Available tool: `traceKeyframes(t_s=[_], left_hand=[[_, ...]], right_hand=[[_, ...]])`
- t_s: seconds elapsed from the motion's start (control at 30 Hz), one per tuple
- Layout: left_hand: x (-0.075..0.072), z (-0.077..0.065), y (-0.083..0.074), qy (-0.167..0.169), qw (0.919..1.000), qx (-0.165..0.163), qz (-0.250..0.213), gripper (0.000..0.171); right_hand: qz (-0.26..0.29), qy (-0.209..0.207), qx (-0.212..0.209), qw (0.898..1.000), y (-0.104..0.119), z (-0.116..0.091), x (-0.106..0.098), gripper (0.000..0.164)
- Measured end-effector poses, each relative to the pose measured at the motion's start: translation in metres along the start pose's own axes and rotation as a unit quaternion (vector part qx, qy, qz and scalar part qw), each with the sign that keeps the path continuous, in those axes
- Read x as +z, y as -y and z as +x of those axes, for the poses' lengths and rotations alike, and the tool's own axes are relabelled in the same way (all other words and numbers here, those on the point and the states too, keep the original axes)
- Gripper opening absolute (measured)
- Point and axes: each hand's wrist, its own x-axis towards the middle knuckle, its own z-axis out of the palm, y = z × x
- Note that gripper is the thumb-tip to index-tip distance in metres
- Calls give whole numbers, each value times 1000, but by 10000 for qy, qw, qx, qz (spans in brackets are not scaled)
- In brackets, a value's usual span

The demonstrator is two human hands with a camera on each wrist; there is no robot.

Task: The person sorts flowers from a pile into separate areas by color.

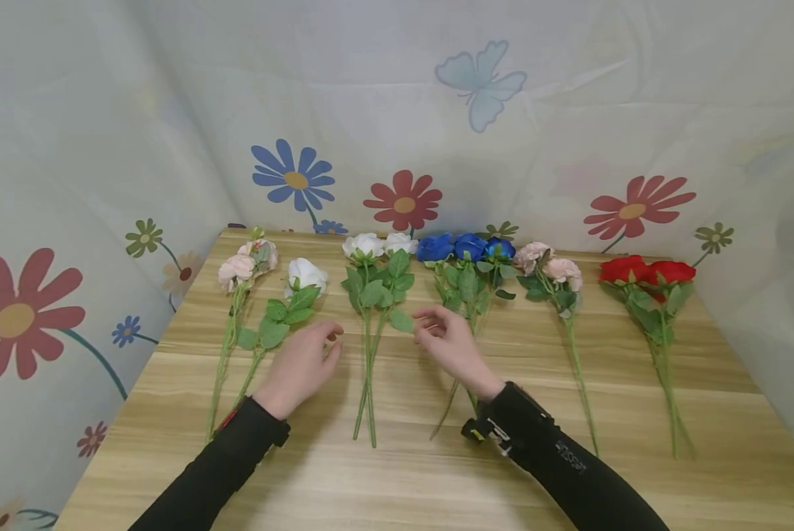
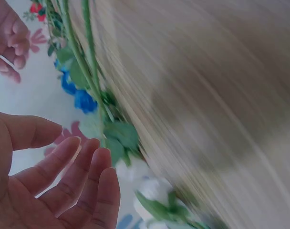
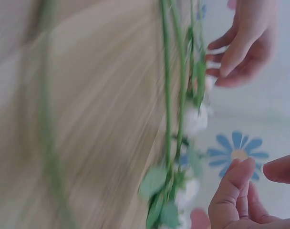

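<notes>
My left hand hovers near the leafy stem of a single white rose, its fingers loosely bent and holding nothing. In the left wrist view, the thumb and fingertips of this hand are apart. To its right lie two white roses with crossed green stems. My right hand is above the stems of the blue roses, fingers loosely bent, close to a green leaf of the white pair; whether it touches the leaf I cannot tell. The right wrist view shows this hand with nothing between thumb and fingers.
On the wooden table, pink flowers lie at the far left. More pink flowers and red roses lie on the right. A patterned cloth hangs behind the table.
</notes>
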Motion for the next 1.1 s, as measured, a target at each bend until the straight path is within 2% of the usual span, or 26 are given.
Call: traceKeyframes(t_s=[0.23,0.6,0.87,1.1], left_hand=[[-15,-13,30,-192,9994,-238,164,23],[-47,-32,71,-319,9957,-802,332,25],[-65,-43,88,-139,9879,-1438,570,34],[-72,-54,108,443,9783,-1927,621,50]], right_hand=[[513,511,156,9973,13,5,46,36],[1374,1106,510,9830,26,13,111,36],[2063,1258,1137,9637,36,16,143,38],[2446,1219,1332,9527,43,18,162,38]])
